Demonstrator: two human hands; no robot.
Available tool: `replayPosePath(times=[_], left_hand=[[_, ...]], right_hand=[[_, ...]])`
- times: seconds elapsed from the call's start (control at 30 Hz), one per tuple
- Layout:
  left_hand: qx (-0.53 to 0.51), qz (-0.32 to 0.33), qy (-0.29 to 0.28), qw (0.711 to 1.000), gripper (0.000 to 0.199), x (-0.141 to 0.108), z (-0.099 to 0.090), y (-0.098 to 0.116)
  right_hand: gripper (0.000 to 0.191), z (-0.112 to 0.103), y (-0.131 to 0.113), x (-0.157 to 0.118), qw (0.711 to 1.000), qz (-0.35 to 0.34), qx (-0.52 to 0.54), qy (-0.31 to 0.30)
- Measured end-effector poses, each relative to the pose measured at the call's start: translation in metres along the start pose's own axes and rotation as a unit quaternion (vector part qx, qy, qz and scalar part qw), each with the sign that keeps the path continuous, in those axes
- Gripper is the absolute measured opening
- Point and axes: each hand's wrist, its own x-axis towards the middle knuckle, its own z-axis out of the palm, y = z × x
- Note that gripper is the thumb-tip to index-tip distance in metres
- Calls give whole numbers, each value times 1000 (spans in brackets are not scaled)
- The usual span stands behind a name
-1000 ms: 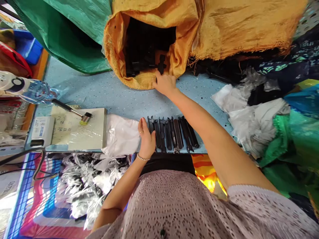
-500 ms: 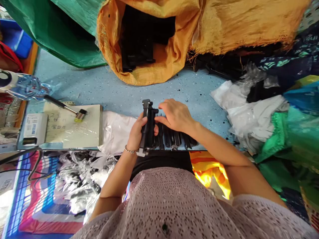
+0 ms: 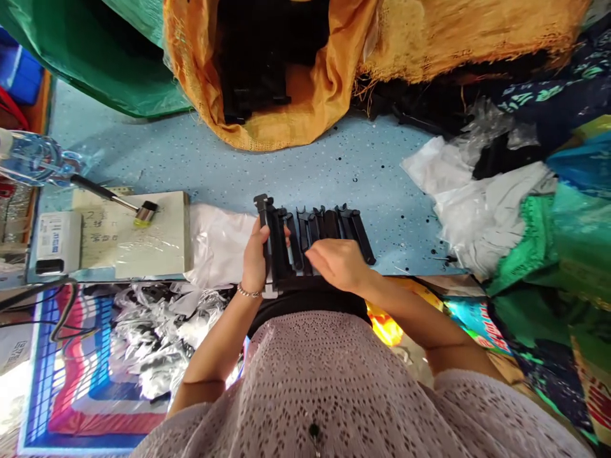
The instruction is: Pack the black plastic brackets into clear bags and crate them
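Note:
My left hand (image 3: 255, 261) is closed around a long black plastic part (image 3: 273, 245) with a small crosspiece at its top, held upright at the bench's front edge. Beside it, several similar long black parts (image 3: 329, 224) lie in a row on the blue bench. Over the near ends of that row is my right hand (image 3: 340, 262), its fingers curled together. Its fingertips are at the lower end of one black part; whether they grip it is hidden.
An orange woven sack (image 3: 267, 137) with black parts inside lies open at the back. To the left are a hammer (image 3: 114, 198), a cardboard piece (image 3: 157, 235) and a white plastic bag (image 3: 217, 242). White cloths (image 3: 482, 203) lie right. A blue basket (image 3: 35, 381) stands below the bench.
My right hand has moved down and closer to me, from the held part's top to the row's near ends. My left hand has shifted slightly left with the black part. The view has shifted slightly.

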Motion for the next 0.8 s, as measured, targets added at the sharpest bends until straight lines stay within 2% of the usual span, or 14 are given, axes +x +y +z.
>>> replayPosePath(times=[0.1,0.17,0.27,0.37,0.43,0.53,0.6,0.63,0.73,0.8], left_hand=[[55,-37,4,998,38,-5,-17,-11],[57,-73,10,996,41,1,-19,-20],[4,-65,18,998,40,27,-2,-29],[-58,-38,7,998,36,57,18,-32],[-92,-38,-7,995,37,67,26,-31],[-127,13,8,992,42,55,32,-32],[-116,85,31,989,48,36,35,-34],[-90,118,30,989,53,25,35,-35],[89,195,-14,977,59,-1,16,-33],[260,246,19,934,52,-11,-12,-28]], right_hand=[[29,-6,13,-27,989,109,-86,50],[48,-5,26,-33,981,144,-126,43],[63,-4,54,-20,976,161,-144,31],[61,-17,80,7,976,160,-139,46],[56,-28,80,19,978,159,-113,76],[52,-27,48,19,981,165,25,101],[56,-11,21,11,969,163,179,44],[57,-1,11,6,954,167,250,12],[54,25,2,-3,890,218,400,-22],[51,32,9,-5,848,261,460,-13]])
